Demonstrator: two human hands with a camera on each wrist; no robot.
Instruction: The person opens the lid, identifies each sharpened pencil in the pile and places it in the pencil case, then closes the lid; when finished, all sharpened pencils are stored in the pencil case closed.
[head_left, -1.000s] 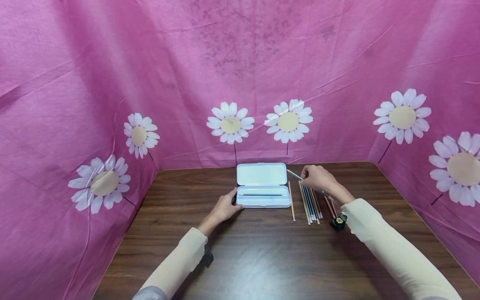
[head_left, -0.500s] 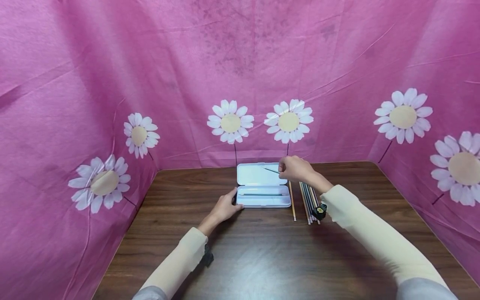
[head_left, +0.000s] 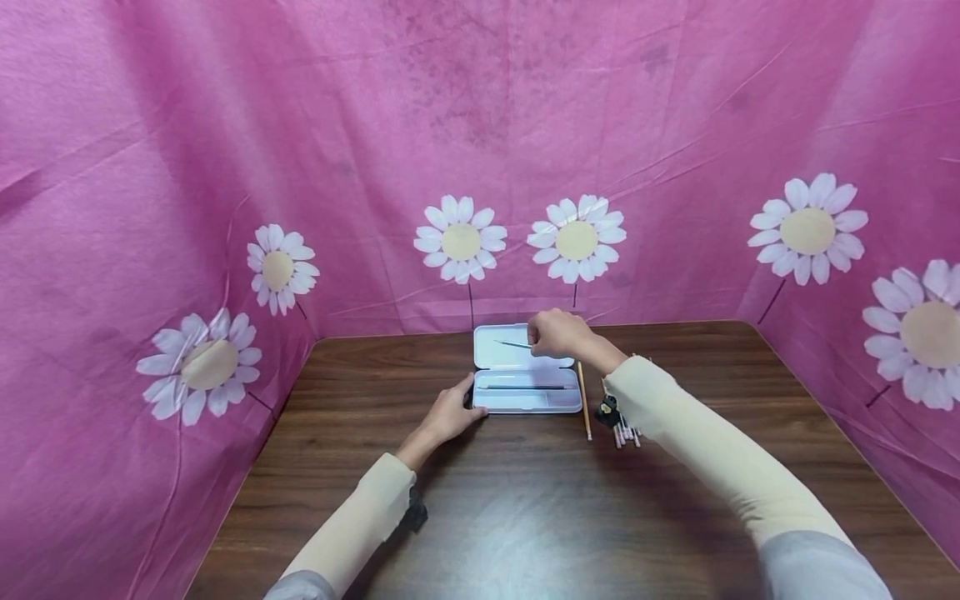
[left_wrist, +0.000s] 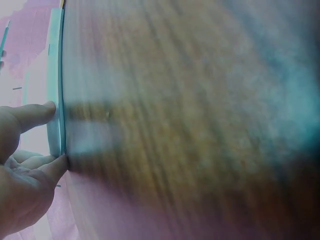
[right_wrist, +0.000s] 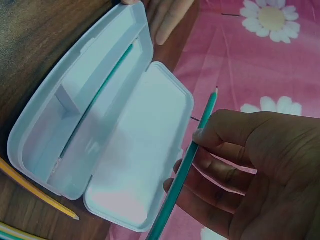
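Note:
A white pencil case (head_left: 517,410) stands on the table with its lid (head_left: 495,354) raised back. My left hand (head_left: 447,417) holds the case's left end, the thumb on its front wall, as the left wrist view (left_wrist: 32,165) also shows. Over the lid, my right hand (head_left: 557,333) pinches a green pencil (right_wrist: 186,167) between thumb and fingers, its sharp tip pointing away from the palm. Another green pencil (right_wrist: 110,75) lies lengthwise in the rear compartment of the case. The front part has a small divider (right_wrist: 67,100).
A yellow pencil (head_left: 585,408) lies just right of the case. Farther right, several pencils (head_left: 626,437) lie together, mostly hidden under my right forearm. The wooden table (head_left: 510,517) ends at a pink flowered cloth (head_left: 360,167) behind and at the sides.
My right hand has moved left from above the pencil bunch to over the case lid, carrying the green pencil. My left hand has stayed on the case.

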